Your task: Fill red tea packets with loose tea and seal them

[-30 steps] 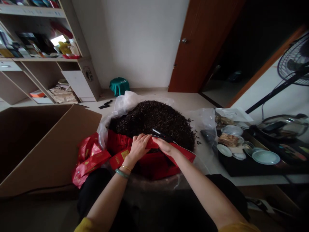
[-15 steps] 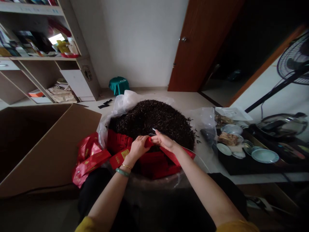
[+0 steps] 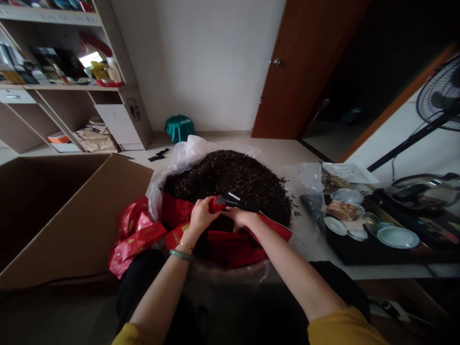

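My left hand (image 3: 201, 214) is closed around a small red packet (image 3: 216, 204), its end pointing right. That end meets the tip of a black two-armed device (image 3: 241, 203) with a pale strip and a thin cord; whether the device clamps it I cannot tell. Just below the device is my right hand (image 3: 240, 218), its fingers apart, some partly hidden behind the left hand. Under both hands, flat red packets (image 3: 230, 245) lie at the near side of a big plastic bag (image 3: 155, 191) of dark, dry, leaf-like strands (image 3: 230, 167). More red packets (image 3: 176, 209) stand in a row at left.
An open cardboard box (image 3: 82, 211) stands on the left, with shiny red bags (image 3: 134, 235) beside it. To the right, a low table (image 3: 373, 270) carries dishes (image 3: 398, 235) and tubs. Beyond are a green-covered bin (image 3: 179, 128), a wooden door (image 3: 287, 72) and a fan (image 3: 440, 98).
My right hand has dropped lower and drawn off the packet, uncovering the black device. My left hand has shifted slightly left, and the packet's end is now at the device's tip.
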A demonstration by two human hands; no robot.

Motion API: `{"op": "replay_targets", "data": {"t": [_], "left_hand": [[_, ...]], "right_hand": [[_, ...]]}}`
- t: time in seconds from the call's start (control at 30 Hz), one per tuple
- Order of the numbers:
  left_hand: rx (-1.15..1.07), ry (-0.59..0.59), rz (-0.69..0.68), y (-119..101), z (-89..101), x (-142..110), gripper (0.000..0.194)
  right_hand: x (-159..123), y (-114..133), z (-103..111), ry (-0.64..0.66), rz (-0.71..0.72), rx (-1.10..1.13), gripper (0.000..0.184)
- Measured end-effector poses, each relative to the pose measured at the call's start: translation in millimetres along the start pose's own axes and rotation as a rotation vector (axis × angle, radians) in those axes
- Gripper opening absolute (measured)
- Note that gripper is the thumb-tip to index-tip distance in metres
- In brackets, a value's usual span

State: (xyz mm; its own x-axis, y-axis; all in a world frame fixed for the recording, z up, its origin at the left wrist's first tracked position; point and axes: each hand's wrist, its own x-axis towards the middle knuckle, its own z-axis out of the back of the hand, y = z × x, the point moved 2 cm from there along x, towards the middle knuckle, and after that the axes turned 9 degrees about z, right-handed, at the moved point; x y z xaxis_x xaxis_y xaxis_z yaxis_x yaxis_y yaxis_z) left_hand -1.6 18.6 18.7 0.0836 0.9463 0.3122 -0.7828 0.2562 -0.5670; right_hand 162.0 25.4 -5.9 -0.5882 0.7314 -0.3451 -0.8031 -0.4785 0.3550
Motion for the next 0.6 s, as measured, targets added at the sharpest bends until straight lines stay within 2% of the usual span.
{"op": "replay_targets", "data": {"t": [0.1, 0.27, 0.47, 0.6], "left_hand": [[-0.006, -0.004, 0.018, -0.6, 0.7, 0.6, 0.043], [-0.016, -0.009, 0.017, -3.1, 0.7, -1.0, 0.044], [-0.033, 0.011, 0.034, -3.1, 0.9, -1.2, 0.043], [-0.047, 0.015, 0.055, -0.1, -0.7, 0.1, 0.045]], "right_hand": [[1.9, 6.0, 0.4, 0.053, -0.035, -0.093, 0.105], [-4.2, 10.3, -4.1, -0.014, 0.044, -0.128, 0.078], [1.3, 8.7, -9.7, -0.073, 0.042, -0.114, 0.063], [0.3, 4.1, -4.2, -0.165, 0.056, -0.036, 0.05]]}}
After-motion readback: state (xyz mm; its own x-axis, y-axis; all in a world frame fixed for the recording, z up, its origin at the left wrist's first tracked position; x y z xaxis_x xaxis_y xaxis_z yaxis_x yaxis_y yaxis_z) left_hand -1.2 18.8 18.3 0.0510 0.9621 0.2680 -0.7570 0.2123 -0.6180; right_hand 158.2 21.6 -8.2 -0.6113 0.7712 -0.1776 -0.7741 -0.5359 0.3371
